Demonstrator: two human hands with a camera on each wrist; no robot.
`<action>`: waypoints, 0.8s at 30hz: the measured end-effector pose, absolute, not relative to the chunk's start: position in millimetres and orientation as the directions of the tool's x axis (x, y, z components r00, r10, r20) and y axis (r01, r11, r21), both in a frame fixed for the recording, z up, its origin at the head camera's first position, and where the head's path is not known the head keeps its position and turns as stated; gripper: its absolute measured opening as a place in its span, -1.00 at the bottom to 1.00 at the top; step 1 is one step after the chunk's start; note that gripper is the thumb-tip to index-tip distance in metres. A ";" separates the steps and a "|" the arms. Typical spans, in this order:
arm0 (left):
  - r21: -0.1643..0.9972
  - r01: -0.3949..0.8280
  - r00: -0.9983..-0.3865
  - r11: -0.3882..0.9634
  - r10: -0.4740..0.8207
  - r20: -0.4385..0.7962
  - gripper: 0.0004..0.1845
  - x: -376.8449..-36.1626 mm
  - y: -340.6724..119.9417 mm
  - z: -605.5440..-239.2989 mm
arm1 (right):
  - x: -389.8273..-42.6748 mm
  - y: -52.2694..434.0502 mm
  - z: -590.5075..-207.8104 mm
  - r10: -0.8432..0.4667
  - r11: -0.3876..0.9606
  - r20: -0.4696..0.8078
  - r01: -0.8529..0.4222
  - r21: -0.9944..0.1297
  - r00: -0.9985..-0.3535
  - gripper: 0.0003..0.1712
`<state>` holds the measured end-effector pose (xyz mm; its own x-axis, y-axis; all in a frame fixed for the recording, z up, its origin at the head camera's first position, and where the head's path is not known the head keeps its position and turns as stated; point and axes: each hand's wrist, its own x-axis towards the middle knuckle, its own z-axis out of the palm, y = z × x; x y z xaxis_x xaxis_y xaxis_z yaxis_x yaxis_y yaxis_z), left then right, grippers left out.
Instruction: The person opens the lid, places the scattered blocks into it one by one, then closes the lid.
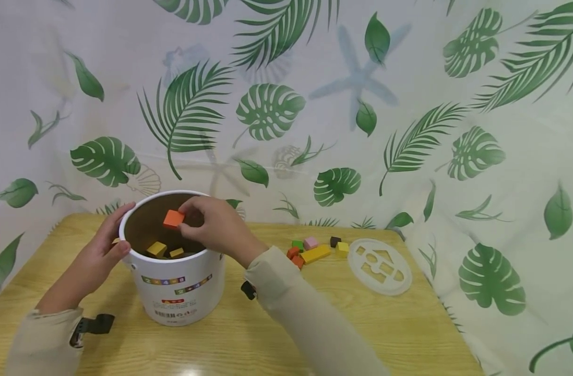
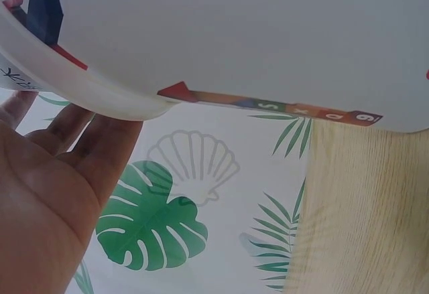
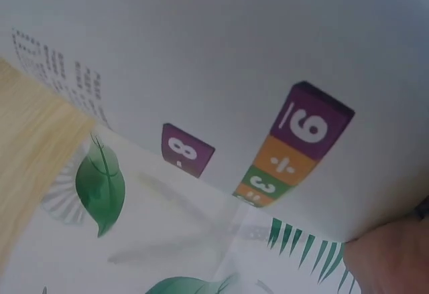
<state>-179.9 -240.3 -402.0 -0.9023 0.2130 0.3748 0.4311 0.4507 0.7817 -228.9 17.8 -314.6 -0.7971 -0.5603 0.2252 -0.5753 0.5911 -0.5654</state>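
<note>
While an orange block [image 1: 174, 219] is pinched by the right hand [image 1: 217, 223] at the mouth of the bucket [image 1: 178, 287], its left rim is grasped by the left hand [image 1: 97, 259]; yellow blocks [image 1: 156, 249] are held inside, loose blocks [image 1: 316, 254] and a holed disc [image 1: 379, 262] scattered to its right

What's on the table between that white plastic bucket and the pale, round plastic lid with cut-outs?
In the head view, green, pink, orange, yellow and black blocks lie there, nearer the lid than the bucket; the beige right sleeve crosses above.
</note>
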 end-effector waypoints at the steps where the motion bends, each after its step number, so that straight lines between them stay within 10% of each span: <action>1: 0.780 0.431 -0.902 0.453 0.214 0.374 -0.23 -180.1 -240.2 -401.3 | -228.6 17.8 -314.0 -0.558 0.598 0.222 -0.573 -0.560 -0.799 -0.73; 24: 0.783 0.444 -0.896 0.436 0.217 0.387 -0.24 -180.1 -239.8 -401.4 | -229.6 20.6 -318.9 -0.549 0.570 0.250 -0.576 -0.586 -0.797 -0.63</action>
<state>-180.1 -239.8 -401.4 -0.8961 0.2167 0.3873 0.4438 0.4359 0.7829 -229.6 20.6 -318.9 -0.7973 -0.5492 0.2503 -0.5764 0.5697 -0.5858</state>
